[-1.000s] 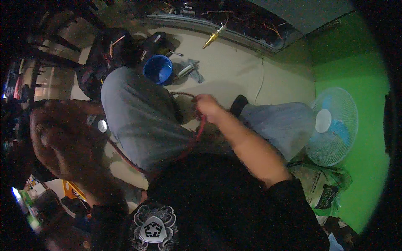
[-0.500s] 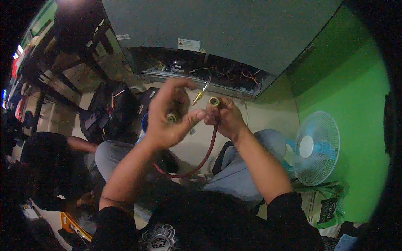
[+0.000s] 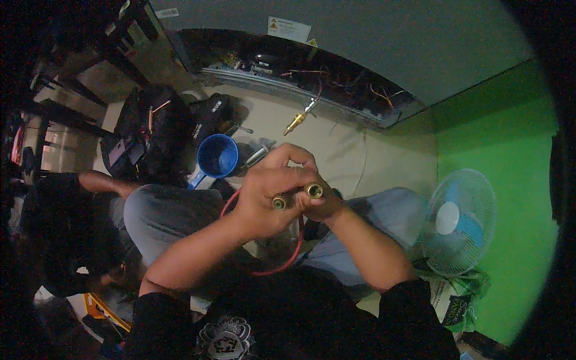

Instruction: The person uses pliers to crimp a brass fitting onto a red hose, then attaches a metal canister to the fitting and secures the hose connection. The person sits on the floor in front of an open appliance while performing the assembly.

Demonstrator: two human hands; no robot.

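My left hand [image 3: 264, 191] is closed around one brass end fitting [image 3: 279, 203] of a red hose [image 3: 295, 257]. My right hand [image 3: 327, 208] grips the hose's other brass fitting [image 3: 313, 191], its open threaded mouth turned up. The two hands touch, and the fittings sit side by side while the hose loops down over my lap. Just beyond my fingers, apart from them, a brass valve fitting [image 3: 295, 123] sticks out on a thin metal tube from the grey appliance's open lower bay [image 3: 288, 72]. My fingers partly hide the hose behind the fittings.
A blue dipper [image 3: 217, 156] and a metal cylinder [image 3: 258, 155] lie left of my hands. Beyond them are black bags [image 3: 150, 129]. A white fan [image 3: 459, 219] stands at the right by the green wall [image 3: 498, 132]. Another person's arm [image 3: 105, 182] shows at the left.
My hands have come together and moved down toward my lap, bringing both hose fittings side by side. The view has shifted, so the dipper and metal cylinder now show more fully.
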